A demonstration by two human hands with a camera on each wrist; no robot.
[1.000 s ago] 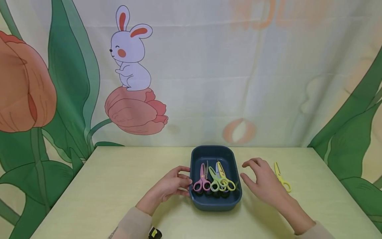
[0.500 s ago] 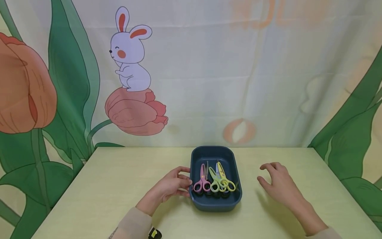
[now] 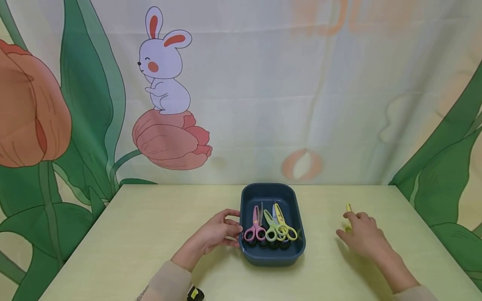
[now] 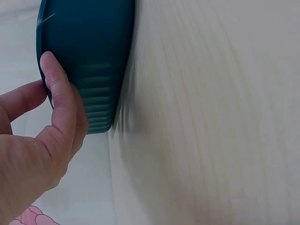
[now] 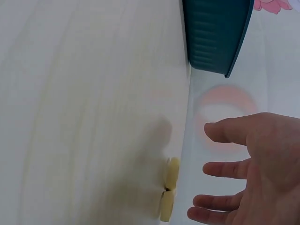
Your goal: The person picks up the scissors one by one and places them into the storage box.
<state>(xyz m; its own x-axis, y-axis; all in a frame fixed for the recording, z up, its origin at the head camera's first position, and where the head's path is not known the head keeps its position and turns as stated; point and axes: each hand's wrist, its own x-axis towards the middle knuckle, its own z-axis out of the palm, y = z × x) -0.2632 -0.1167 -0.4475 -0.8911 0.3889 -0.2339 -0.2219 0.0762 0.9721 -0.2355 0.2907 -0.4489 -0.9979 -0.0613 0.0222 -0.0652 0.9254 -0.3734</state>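
Observation:
My left hand [image 3: 216, 234] holds the side of a dark blue plastic box [image 3: 272, 261], fingers and thumb at its rim; the left wrist view shows them against the box's ribbed outer wall [image 4: 96, 101]. Inside the box lie several scissors, including pink scissors [image 3: 256, 225], green scissors [image 3: 269, 223] and yellow scissors [image 3: 280, 215]. Over to the right, my right hand [image 3: 363, 236] hovers above a separate pair of yellow scissors [image 3: 348, 207], covering most of it. The right wrist view shows that hand's fingers spread and apart from the scissors' yellow handles [image 5: 171, 176].
All of this rests on a pale yellow table [image 3: 150, 234]. Behind its far edge hangs a curtain [image 3: 244, 104] printed with a rabbit and tulips. A small black object with a yellow mark [image 3: 195, 294] shows beside the left sleeve.
My right hand has moved right, from beside the box to above the separate yellow scissors. The left hand and the box have stayed in place.

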